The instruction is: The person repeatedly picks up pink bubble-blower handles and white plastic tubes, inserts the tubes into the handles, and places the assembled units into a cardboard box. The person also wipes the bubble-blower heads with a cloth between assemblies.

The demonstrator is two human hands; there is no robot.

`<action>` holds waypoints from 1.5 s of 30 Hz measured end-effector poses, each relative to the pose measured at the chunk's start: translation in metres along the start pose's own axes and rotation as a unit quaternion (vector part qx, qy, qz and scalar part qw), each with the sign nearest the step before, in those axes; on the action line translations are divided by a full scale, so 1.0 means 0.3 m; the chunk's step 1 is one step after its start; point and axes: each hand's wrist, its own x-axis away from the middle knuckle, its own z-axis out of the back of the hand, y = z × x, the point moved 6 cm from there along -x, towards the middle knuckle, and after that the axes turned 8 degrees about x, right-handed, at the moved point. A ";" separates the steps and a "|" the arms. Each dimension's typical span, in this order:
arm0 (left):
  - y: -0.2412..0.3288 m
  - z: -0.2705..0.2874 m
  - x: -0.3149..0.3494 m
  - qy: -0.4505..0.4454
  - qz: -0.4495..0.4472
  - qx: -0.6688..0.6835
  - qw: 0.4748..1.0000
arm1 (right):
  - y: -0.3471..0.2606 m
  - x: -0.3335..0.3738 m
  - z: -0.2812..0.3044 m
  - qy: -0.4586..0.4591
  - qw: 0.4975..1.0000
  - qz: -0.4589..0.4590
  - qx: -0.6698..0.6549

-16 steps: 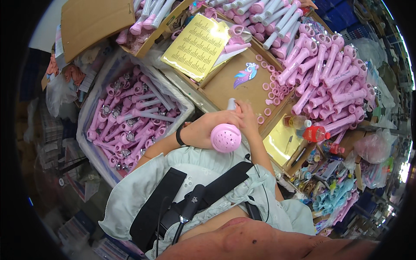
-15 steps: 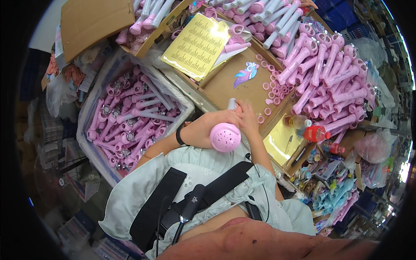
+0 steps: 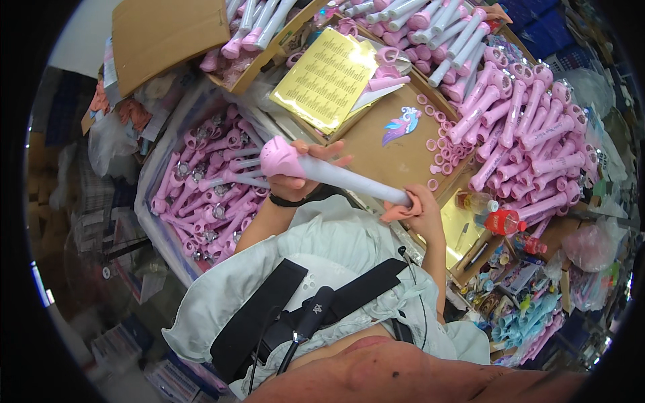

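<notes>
Closest to me, at bottom centre, I've got a pale mint blouse (image 3: 232,272) crossed by black straps (image 3: 262,312). Just above it, mid-frame, here's the toy wand (image 3: 342,180), slanting down to the right. The left hand (image 3: 290,183) cups its pink head, a few fingers stretched out beyond the shaft. Over at the thin end, the right hand (image 3: 426,218) pinches an orange cloth (image 3: 403,211) against the pale shaft.

Beyond the hands, I see a brown tray (image 3: 376,158) with a purple-and-blue cut-out (image 3: 401,125), pink rings (image 3: 443,144) scattered along its right side and yellow sheets (image 3: 322,80) at its upper left. Centre left, pink handles (image 3: 208,195) fill a lined bin (image 3: 156,234). Right of centre, a red-labelled bottle (image 3: 504,222) lies below a heap of pink wand bodies (image 3: 531,134). Farthest off, white-shafted wands (image 3: 460,43) crowd the top, and a cardboard sheet (image 3: 168,40) sits upper left.
</notes>
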 end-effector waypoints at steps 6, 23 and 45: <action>-0.058 0.039 -0.041 0.058 0.024 0.028 0.998 | -0.057 -0.027 -0.066 -0.096 0.995 0.003 0.038; -0.244 0.138 -0.061 -0.099 0.284 -0.781 0.547 | 0.363 -0.506 0.089 0.186 0.910 -0.095 -0.357; -0.228 0.257 0.097 -0.071 0.373 -0.812 0.442 | 0.718 -0.784 0.274 0.388 0.897 -0.185 -0.103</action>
